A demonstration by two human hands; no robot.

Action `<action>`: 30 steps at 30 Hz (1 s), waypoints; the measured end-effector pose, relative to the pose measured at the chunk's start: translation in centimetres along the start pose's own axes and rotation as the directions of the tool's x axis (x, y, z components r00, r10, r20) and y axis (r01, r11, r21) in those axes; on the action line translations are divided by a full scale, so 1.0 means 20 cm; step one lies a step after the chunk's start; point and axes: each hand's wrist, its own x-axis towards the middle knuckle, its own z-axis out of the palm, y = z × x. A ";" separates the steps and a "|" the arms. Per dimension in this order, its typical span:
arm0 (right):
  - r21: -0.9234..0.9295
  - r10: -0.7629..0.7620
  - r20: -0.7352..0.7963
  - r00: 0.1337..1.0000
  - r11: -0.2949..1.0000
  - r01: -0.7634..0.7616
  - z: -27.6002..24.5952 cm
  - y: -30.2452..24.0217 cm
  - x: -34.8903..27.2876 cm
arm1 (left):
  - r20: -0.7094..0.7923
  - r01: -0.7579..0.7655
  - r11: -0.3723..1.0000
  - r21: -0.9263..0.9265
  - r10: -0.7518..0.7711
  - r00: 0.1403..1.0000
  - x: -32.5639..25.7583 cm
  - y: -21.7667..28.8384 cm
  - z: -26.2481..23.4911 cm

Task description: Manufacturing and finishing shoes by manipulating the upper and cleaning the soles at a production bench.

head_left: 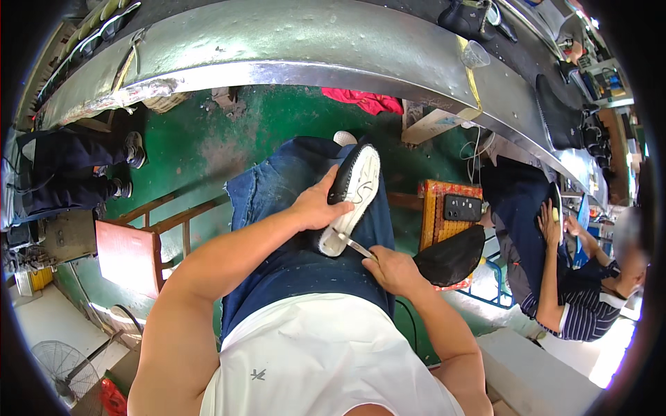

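Note:
My left hand [319, 204] is closed round a black shoe [364, 182], which lies bottom up across my lap. Its white underside faces me, with dark curving lines on it and the toe end pointing away. In my right hand [397, 270], the fingers wrap a slim, pale brush-like tool [357, 246]. The tool's tip touches the heel end of the underside; its exact kind is hard to make out. Under the shoe, a worn blue denim apron [277, 253] covers my legs.
A long metal-edged bench [291, 41] runs across the far side, with black boots [555, 114] at its right. At right, a stool [430, 215] bears a phone [463, 208] and a black cloth-like piece [454, 258]. A co-worker [583, 291] sits beyond; another person's legs [76, 170] show at left.

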 end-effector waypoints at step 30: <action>0.699 0.178 -0.140 0.974 0.714 -0.030 -0.02 0.25 -0.01 | -0.154 -0.283 0.746 -0.603 0.239 0.959 0.14 -0.05 -0.08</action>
